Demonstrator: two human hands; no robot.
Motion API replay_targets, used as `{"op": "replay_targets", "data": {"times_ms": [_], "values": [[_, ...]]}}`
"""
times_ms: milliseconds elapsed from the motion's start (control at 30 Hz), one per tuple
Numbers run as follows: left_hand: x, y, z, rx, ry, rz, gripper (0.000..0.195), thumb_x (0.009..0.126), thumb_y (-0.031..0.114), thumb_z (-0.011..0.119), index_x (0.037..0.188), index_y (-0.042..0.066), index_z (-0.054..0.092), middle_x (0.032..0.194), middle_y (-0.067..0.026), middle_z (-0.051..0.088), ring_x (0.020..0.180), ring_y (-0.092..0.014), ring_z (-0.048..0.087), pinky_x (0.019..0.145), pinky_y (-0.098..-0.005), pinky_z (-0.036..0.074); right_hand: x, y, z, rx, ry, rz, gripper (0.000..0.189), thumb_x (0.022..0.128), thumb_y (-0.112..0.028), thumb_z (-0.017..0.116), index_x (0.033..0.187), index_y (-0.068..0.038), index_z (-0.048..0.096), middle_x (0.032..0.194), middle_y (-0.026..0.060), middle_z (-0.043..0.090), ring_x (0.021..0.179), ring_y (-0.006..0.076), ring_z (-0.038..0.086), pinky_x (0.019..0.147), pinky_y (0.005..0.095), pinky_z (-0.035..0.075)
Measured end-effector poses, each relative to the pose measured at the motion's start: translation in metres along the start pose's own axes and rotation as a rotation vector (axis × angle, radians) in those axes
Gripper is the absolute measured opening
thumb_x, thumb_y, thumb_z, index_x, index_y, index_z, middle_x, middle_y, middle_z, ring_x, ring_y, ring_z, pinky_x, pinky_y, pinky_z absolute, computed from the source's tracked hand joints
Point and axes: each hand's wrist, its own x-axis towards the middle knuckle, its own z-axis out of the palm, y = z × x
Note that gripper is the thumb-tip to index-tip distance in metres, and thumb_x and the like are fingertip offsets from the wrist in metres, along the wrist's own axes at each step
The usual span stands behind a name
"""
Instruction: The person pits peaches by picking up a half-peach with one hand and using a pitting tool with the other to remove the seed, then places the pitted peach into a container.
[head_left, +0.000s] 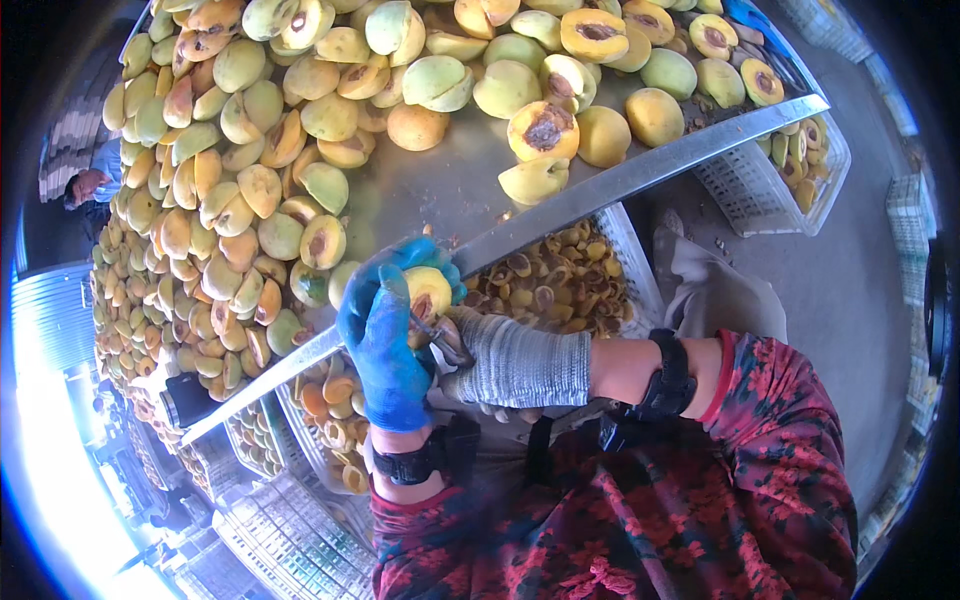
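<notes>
My left hand (386, 341), in a blue coated glove, holds a yellow peach half (427, 289) with its brown hollow facing my right hand. In a grey knit glove, my right hand (517, 356) grips a small metal tool (425, 327) whose tip meets the fruit; its exact shape is partly hidden by fingers. Both hands are close together at the raised metal rim (645, 172) of a steel table (420, 187). Beyond them lies a heap of halved peaches (247, 187). A cut peach half (544, 131) with a dark, rough centre lies apart from the main heap.
Below the rim, a white crate (637, 262) holds small brown-yellow pieces. Peach halves fill a crate (814, 217) at right and another (300, 431) at lower left. A slatted plastic crate (292, 532) stands nearby. Another person (101, 180) is at far left.
</notes>
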Motion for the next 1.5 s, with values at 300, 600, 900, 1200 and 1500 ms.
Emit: {"op": "replay_targets", "data": {"times_ms": [300,600,900,1200,1500], "values": [[0.011,0.011,-0.029,-0.054,-0.365,-0.174,0.019,0.084,0.012,0.057,0.095,-0.004,0.055,0.098,-0.0191,0.061,0.085,-0.027,0.062,0.077,-0.0381,0.051,-0.015,-0.021,0.000,0.263,-0.192,0.223,0.033,0.080,-0.023,0.062,0.102,-0.008,0.042,0.058,0.0009,0.049,0.040,0.0092,0.049,0.032,0.0213,0.039],[0.010,-0.003,-0.025,-0.019,-0.343,-0.074,0.023,0.082,0.016,0.060,0.094,-0.003,0.056,0.095,-0.0204,0.062,0.081,-0.028,0.063,0.071,-0.0383,0.053,-0.005,0.018,0.007,-0.019,-0.075,0.147,0.054,0.072,-0.021,0.068,0.115,0.000,0.042,0.086,0.0152,0.055,0.077,0.0259,0.058,0.070,0.0372,0.048],[0.005,-0.012,-0.021,-0.039,-0.182,-0.015,0.025,0.083,0.020,0.059,0.094,-0.003,0.056,0.089,-0.0189,0.062,0.074,-0.027,0.062,0.064,-0.0375,0.054,-0.016,-0.032,-0.001,0.092,-0.069,0.300,0.045,0.074,-0.018,0.064,0.111,-0.002,0.043,0.081,0.0130,0.057,0.069,0.0208,0.058,0.060,0.0342,0.048],[0.008,0.002,-0.029,0.073,-0.407,-0.121,0.026,0.079,0.017,0.064,0.095,-0.002,0.055,0.096,-0.0189,0.061,0.082,-0.028,0.062,0.069,-0.0377,0.053,-0.021,-0.027,0.004,0.176,-0.108,0.383,0.024,0.081,-0.020,0.060,0.094,-0.007,0.044,0.054,0.0028,0.051,0.040,0.0110,0.052,0.031,0.0222,0.040],[0.003,0.010,-0.035,-0.069,-0.557,-0.190,0.030,0.074,0.010,0.069,0.098,-0.004,0.057,0.102,-0.0154,0.061,0.092,-0.021,0.060,0.080,-0.0323,0.050,-0.025,-0.020,0.010,0.177,-0.208,0.424,0.017,0.082,-0.014,0.057,0.091,-0.008,0.044,0.052,0.0033,0.050,0.037,0.0138,0.050,0.030,0.0237,0.040]]}}
